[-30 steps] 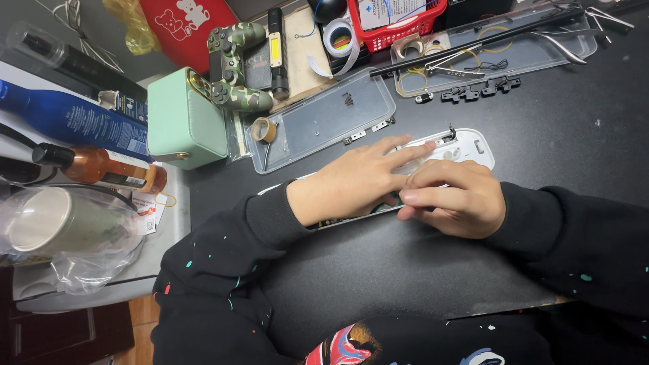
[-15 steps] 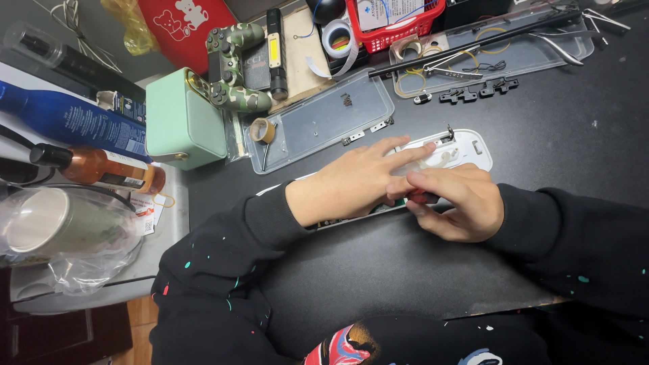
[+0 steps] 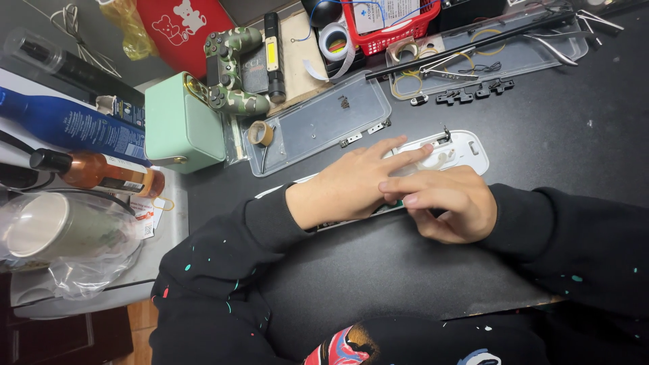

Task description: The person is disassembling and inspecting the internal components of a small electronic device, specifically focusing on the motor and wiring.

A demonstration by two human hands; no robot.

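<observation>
A long white plastic part [image 3: 466, 145] lies on the black mat [image 3: 574, 135]. My left hand [image 3: 351, 186] lies flat across it and presses it down, with its fingers stretched toward the part's right end. My right hand [image 3: 449, 203] is curled at the part's near edge and touches the left fingertips. A sliver of green [image 3: 399, 201] shows under its fingers. Whether the right fingers pinch anything is hidden.
Behind the hands lie a clear tray lid [image 3: 324, 125], a small tape roll [image 3: 259, 132], a mint-green box [image 3: 181, 122], a camouflage game controller [image 3: 230, 67], a flashlight [image 3: 274, 54], a red basket [image 3: 392, 20] and a clear tray of tools [image 3: 500, 54]. At left are a blue bottle [image 3: 74, 128], a brown bottle [image 3: 101, 172] and a bagged cup [image 3: 47, 226].
My right hand's fingers have shifted at the part's near edge. A small red thing seen between them half a second ago no longer shows. The left hand stays flat on the part.
</observation>
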